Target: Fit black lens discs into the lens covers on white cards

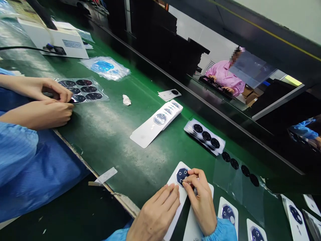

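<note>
A white phone-back-shaped panel (178,214) lies in front of me, with a dark camera-ring disc (181,175) at its top end. My left hand (156,211) rests along the panel's left side, fingers stretched out and flat, holding nothing. At the disc's right edge, my right hand (200,197) has thumb and fingers drawn together in a pinch; what is between the fingertips is hidden. A second white panel (192,224) lies partly under my right hand. To its right are two more panels with dark discs, one panel (235,211) nearer than the other panel (260,225).
Ahead lie a fanned panel stack (144,135), a block of black disc sheets (205,136) and a clear film (240,187) with several black discs. At left, a co-worker's hands (50,103) touch a disc sheet (94,89). More panels (296,217) lie right.
</note>
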Demonstrator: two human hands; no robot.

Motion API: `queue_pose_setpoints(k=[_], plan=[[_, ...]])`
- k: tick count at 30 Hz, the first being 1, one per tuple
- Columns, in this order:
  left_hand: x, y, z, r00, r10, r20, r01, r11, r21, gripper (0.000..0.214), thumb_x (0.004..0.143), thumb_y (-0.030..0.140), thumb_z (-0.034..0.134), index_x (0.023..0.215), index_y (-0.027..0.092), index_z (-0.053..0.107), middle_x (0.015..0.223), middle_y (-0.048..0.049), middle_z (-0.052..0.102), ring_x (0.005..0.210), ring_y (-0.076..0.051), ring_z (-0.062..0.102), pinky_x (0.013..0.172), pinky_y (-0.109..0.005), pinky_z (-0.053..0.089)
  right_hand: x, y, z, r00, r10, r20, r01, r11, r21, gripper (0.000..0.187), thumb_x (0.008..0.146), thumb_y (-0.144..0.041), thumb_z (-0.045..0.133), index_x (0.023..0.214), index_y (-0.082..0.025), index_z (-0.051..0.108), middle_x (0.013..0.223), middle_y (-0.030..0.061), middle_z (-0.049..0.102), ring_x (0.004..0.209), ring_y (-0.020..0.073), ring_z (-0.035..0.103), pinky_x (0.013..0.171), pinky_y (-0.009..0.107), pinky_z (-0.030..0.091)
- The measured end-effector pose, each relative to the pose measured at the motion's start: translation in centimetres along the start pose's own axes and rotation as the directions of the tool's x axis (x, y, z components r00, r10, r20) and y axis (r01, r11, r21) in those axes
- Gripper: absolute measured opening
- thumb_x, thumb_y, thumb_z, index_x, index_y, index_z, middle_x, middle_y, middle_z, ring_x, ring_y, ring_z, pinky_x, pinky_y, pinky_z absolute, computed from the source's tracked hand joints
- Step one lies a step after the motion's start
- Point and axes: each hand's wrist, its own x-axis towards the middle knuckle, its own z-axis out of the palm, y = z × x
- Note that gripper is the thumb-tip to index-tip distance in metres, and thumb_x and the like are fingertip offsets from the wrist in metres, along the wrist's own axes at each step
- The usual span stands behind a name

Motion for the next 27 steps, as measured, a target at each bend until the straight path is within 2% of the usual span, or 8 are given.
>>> queue_pose_setpoints(k=[4, 10, 14, 18, 23, 25, 27], plan=[[0.1, -0.1, 0.0, 1.0, 0.006, -0.03, -0.006, 1.0, -0.007, 0.032, 0.088, 0.0, 0.032, 0.098, 0.007, 0.062, 0.099, -0.009, 0.071, 0.098, -0.021, 0.065, 0.094, -0.032, 0.05, 0.8, -0.1, 0.5, 0.994, -0.058, -0.088, 0.048, 0.992, -0.114, 0.018, 0.089, -0.018, 0.047, 0.078, -0.02, 0.061, 0.099, 0.0066, 0.047, 0.09, 0.02, 0.051, 0.075, 0.033, 0.045], [0.3, -0.1, -0.3, 1.0, -0.002, 0.025, 0.002, 1.0, -0.007, 0.036, 0.088, -0.001, 0.028, 0.1, 0.009, 0.061, 0.102, -0.0092, 0.07, 0.097, -0.019, 0.066, 0.09, -0.032, 0.052, 1.9, 1.0, -0.1, 0.965, 0.075, -0.253, -0.077, 0.997, 0.003, 0.017, 0.087, -0.027, 0.053, 0.074, -0.019, 0.061, 0.092, 0.0051, 0.046, 0.091, 0.0208, 0.05, 0.076, 0.034, 0.043], [0.3, -0.1, -0.2, 1.0, 0.002, 0.01, -0.002, 1.0, -0.022, 0.033, 0.089, 0.002, 0.03, 0.095, 0.008, 0.062, 0.1, -0.0111, 0.07, 0.095, -0.021, 0.067, 0.087, -0.034, 0.054, 1.2, 0.9, -0.2, 0.984, 0.025, -0.179, -0.03, 0.999, -0.024, 0.017, 0.088, -0.028, 0.051, 0.077, -0.021, 0.063, 0.097, 0.0065, 0.046, 0.09, 0.0211, 0.049, 0.073, 0.034, 0.043], [0.2, -0.2, -0.1, 0.999, -0.032, -0.012, 0.031, 0.999, -0.044, 0.031, 0.089, 0.004, 0.033, 0.1, 0.01, 0.061, 0.1, -0.009, 0.07, 0.096, -0.02, 0.066, 0.088, -0.032, 0.054, 0.9, 1.2, 0.0, 0.994, 0.051, -0.101, -0.042, 0.995, 0.088, 0.017, 0.088, -0.03, 0.051, 0.08, -0.021, 0.063, 0.096, 0.0071, 0.047, 0.09, 0.0211, 0.05, 0.063, 0.029, 0.043], [0.6, -0.3, -0.7, 0.998, -0.064, -0.028, 0.062, 0.994, -0.094, 0.028, 0.09, 0.008, 0.033, 0.099, 0.012, 0.06, 0.096, -0.0074, 0.069, 0.093, -0.017, 0.065, 0.085, -0.029, 0.054, 1.2, 1.8, -0.2, 0.99, 0.071, -0.125, -0.057, 0.992, 0.113, 0.019, 0.088, -0.032, 0.05, 0.078, -0.021, 0.061, 0.093, 0.0053, 0.048, 0.09, 0.0203, 0.05, 0.07, 0.03, 0.043], [1.1, -0.4, -1.2, 0.996, -0.094, 0.003, 0.094, 0.985, -0.147, 0.025, 0.091, 0.011, 0.035, 0.093, 0.014, 0.059, 0.092, -0.0061, 0.068, 0.087, -0.017, 0.065, 0.079, -0.029, 0.054, 1.1, 1.5, -0.3, 0.988, 0.082, -0.132, -0.065, 0.99, 0.129, 0.019, 0.088, -0.033, 0.05, 0.078, -0.021, 0.059, 0.092, 0.0047, 0.048, 0.085, 0.0186, 0.05, 0.067, 0.028, 0.043], [1.7, -0.6, -1.6, 0.988, -0.138, 0.073, 0.15, 0.968, -0.203, 0.023, 0.092, 0.015, 0.036, 0.087, 0.017, 0.058, 0.082, -0.0035, 0.065, 0.075, -0.017, 0.063, 0.068, -0.029, 0.053, 0.9, 0.9, -0.3, 0.985, 0.093, -0.147, -0.069, 0.984, 0.163, 0.019, 0.09, -0.033, 0.048, 0.078, -0.021, 0.057, 0.092, 0.0042, 0.048, 0.082, 0.017, 0.05, 0.065, 0.027, 0.042]])
